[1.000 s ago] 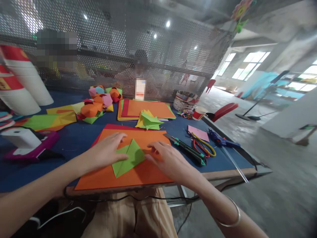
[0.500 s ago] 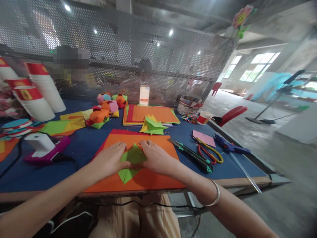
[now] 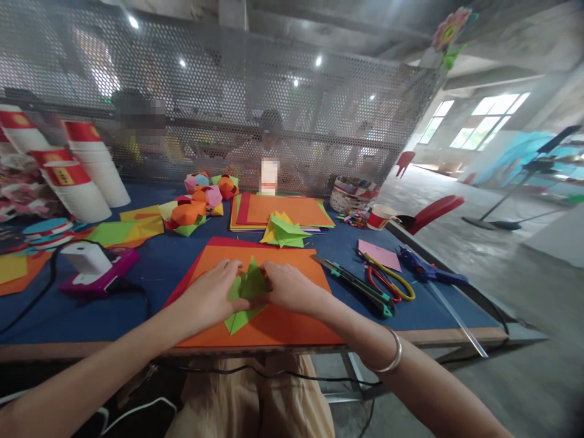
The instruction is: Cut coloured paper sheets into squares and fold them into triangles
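A folded piece of green paper (image 3: 246,286) with pointed ends lies over an orange sheet (image 3: 283,328) in front of me. My left hand (image 3: 219,289) grips its left side, thumb and fingers curled round the edge. On the opposite side my right hand (image 3: 287,285) pinches the paper's right edge, a silver bangle on that forearm. One green point sticks up between the hands and another points toward me. Some of the paper is hidden behind my fingers. Just beyond lie folded green and yellow paper shapes (image 3: 285,231).
To the right lie a utility knife (image 3: 358,286), scissors (image 3: 390,277), a pink paper square (image 3: 379,254) and a blue glue gun (image 3: 431,267). Stacked paper cups (image 3: 75,191) and a purple power strip (image 3: 100,274) stand left. A paper stack (image 3: 283,210) and woven basket (image 3: 353,193) sit behind.
My right fingers have drawn in closer on the green paper's right edge, and its upright point has tilted slightly. The whole view has shifted a little, with things appearing further right.
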Demonstrator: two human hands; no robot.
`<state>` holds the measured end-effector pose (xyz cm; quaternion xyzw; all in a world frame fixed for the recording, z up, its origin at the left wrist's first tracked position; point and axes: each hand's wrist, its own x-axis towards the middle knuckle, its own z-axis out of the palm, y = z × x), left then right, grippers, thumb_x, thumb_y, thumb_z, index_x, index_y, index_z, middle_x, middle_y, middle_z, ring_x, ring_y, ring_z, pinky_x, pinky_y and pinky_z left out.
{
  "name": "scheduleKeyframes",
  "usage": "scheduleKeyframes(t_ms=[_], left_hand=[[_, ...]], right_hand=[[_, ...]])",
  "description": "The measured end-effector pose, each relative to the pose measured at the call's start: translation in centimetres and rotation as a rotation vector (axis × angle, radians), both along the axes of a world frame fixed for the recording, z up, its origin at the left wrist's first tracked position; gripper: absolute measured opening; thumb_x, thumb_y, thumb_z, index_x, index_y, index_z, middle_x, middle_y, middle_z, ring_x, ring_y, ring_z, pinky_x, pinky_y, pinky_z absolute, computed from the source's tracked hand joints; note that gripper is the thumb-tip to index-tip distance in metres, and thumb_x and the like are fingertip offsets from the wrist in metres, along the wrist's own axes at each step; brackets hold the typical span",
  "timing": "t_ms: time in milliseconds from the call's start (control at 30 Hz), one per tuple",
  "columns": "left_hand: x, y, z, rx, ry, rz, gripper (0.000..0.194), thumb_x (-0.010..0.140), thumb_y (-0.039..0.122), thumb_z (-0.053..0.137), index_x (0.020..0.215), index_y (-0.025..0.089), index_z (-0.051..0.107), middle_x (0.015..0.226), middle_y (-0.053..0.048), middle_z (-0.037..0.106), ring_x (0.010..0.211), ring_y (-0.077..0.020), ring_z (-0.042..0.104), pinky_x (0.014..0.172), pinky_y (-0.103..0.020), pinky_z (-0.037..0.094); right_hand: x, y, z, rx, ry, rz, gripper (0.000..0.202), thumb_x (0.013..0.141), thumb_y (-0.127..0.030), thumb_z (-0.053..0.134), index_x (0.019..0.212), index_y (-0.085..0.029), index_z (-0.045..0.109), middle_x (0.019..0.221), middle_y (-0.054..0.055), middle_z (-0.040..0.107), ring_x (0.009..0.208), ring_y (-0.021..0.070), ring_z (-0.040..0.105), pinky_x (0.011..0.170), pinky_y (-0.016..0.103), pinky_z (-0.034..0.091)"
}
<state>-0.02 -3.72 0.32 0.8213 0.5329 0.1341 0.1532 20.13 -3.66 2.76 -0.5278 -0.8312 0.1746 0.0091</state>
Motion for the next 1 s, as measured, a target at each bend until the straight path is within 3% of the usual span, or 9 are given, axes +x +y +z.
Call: scheduleKeyframes(t_ms=[167,433,800,933,1000], left_hand=[[-0.5,1.0,0.2,0.018,0.035,0.014,0.052,0.084,0.040,0.065,0.130,0.017,0.057,0.130,-0.018,0.066,0.122,-0.0346,0.065,0.102,-0.048,0.052],[0.6,2.7,0.5,-0.008,0.172,-0.055,0.043,0.095,0.045,0.067,0.128,0.019,0.061,0.132,-0.010,0.062,0.118,-0.0258,0.063,0.100,-0.049,0.054],[1.9,3.3,1.5,-0.142,0.285,-0.058,0.039,0.097,0.042,0.065,0.128,0.019,0.061,0.131,-0.010,0.063,0.114,-0.0241,0.065,0.096,-0.047,0.057],[2.3,2.8,1.9,-0.173,0.234,0.003,0.039,0.097,0.042,0.065,0.128,0.018,0.061,0.129,-0.009,0.064,0.110,-0.0232,0.066,0.093,-0.046,0.058],[1.7,3.0,2.7,-0.148,0.208,0.061,0.038,0.098,0.041,0.065,0.128,0.019,0.061,0.129,-0.009,0.064,0.110,-0.0228,0.066,0.093,-0.045,0.058]], right_hand=[[0.8,0.5,-0.5,-0.001,0.045,0.021,0.037,0.100,-0.039,0.066,0.131,-0.019,0.062,0.132,0.010,0.063,0.111,0.0249,0.066,0.093,0.047,0.058],[4.5,3.8,-1.4,-0.183,0.176,0.237,0.036,0.100,-0.040,0.067,0.127,-0.017,0.064,0.127,0.008,0.065,0.107,0.0249,0.068,0.090,0.045,0.059],[5.7,4.6,-3.4,-0.177,0.350,0.208,0.029,0.099,-0.041,0.068,0.113,-0.016,0.067,0.110,0.005,0.069,0.093,0.0200,0.068,0.081,0.038,0.059],[5.9,4.4,-3.6,-0.175,0.385,0.196,0.028,0.099,-0.040,0.068,0.114,-0.016,0.067,0.111,0.005,0.069,0.094,0.0200,0.068,0.082,0.039,0.059],[5.9,4.3,-3.8,-0.183,0.394,0.190,0.030,0.099,-0.040,0.067,0.118,-0.016,0.066,0.116,0.006,0.068,0.098,0.0211,0.069,0.084,0.040,0.060]])
